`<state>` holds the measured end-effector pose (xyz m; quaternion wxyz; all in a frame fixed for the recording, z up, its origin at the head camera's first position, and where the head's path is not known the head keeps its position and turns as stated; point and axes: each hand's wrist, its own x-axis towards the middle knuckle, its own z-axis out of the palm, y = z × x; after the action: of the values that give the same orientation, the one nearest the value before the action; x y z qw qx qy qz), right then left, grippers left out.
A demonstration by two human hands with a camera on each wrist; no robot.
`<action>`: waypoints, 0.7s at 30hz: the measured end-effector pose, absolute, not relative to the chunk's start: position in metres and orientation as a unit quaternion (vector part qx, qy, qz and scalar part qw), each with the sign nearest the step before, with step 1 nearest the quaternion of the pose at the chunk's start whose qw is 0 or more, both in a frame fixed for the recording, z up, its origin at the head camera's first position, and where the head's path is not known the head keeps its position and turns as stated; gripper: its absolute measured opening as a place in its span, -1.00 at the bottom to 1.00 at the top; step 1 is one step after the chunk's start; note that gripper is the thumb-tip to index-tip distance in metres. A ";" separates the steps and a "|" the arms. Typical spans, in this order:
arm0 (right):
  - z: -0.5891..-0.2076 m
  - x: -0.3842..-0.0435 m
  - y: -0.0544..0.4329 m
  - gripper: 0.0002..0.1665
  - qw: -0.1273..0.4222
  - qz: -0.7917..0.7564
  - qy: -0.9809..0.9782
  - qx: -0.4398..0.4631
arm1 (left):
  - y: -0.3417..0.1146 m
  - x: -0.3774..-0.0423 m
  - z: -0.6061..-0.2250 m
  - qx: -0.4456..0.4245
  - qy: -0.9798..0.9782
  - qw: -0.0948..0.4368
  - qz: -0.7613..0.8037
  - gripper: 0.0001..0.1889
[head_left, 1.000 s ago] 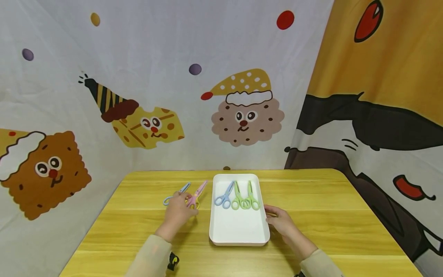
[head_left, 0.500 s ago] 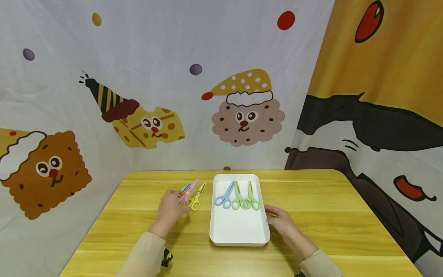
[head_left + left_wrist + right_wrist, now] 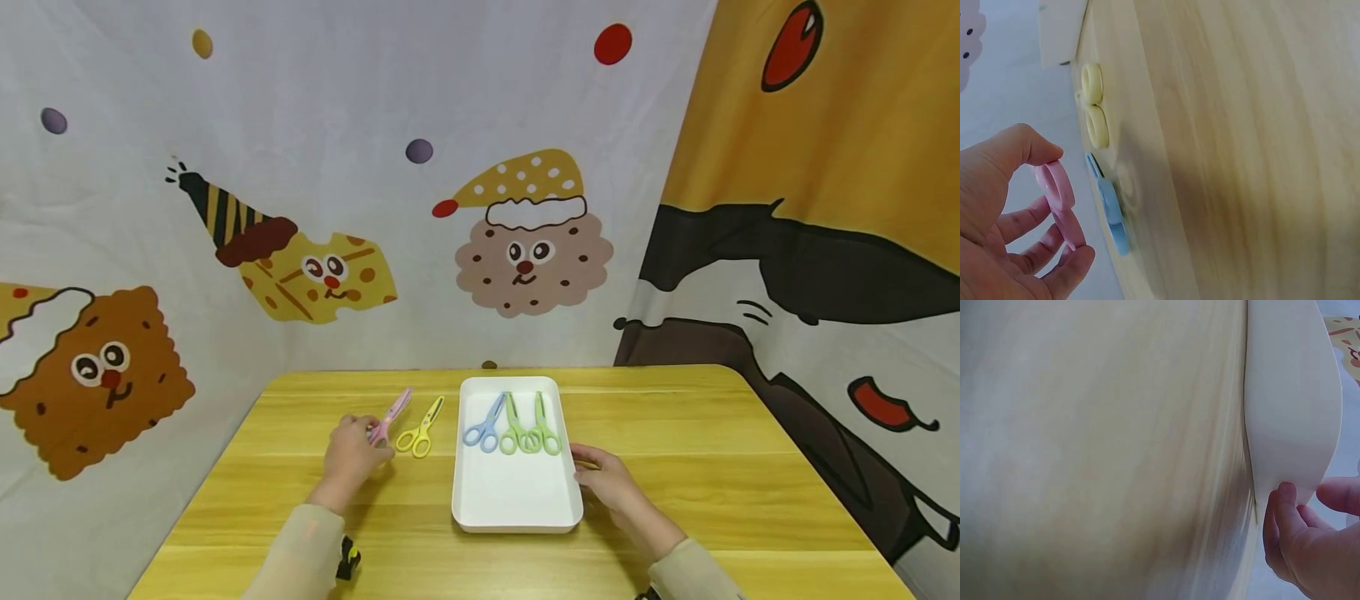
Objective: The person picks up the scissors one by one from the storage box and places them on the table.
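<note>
My left hand [image 3: 351, 457] pinches pink scissors [image 3: 393, 414] by the handle loops, blades pointing away. The left wrist view shows the thumb on one loop of the pink scissors [image 3: 1055, 184] and fingertips on the other, raised off the table. Yellow scissors [image 3: 422, 429] lie to their right. Blue scissors [image 3: 1111, 206] rest on the table beneath, mostly hidden in the head view. My right hand [image 3: 611, 482] holds the right side of a white tray [image 3: 517, 504]; in the right wrist view, fingertips meet its outer wall [image 3: 1291, 412], the thumb at its rim.
Inside the tray, at its far half, lie blue scissors [image 3: 486, 427] and two green scissors, one [image 3: 512, 427] partly overlapping the other [image 3: 545, 427]. A wooden table [image 3: 697, 458] carries everything. Behind it hangs a cartoon-printed cloth [image 3: 352, 125].
My left hand has moved left with the pink scissors, away from the yellow scissors, which are now fully visible. The right hand and tray have stayed in place.
</note>
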<state>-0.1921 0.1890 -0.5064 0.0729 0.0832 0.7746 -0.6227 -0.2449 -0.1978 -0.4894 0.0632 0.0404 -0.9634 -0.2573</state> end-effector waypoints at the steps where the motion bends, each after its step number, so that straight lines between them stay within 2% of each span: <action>1: -0.506 -0.192 0.189 -0.48 0.073 -0.622 0.775 0.083 | -0.200 -0.246 -0.490 0.041 -0.964 0.065 -0.255 -0.45; 21: -0.506 -0.192 0.189 -0.48 0.075 -0.618 0.779 0.079 | -0.219 -0.254 -0.494 0.056 -0.967 0.056 -0.242 -0.43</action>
<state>-0.1923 0.1890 -0.5061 0.0749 0.0794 0.7785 -0.6180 -0.2537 -0.2186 -0.4936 0.0558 0.0558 -0.9671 -0.2420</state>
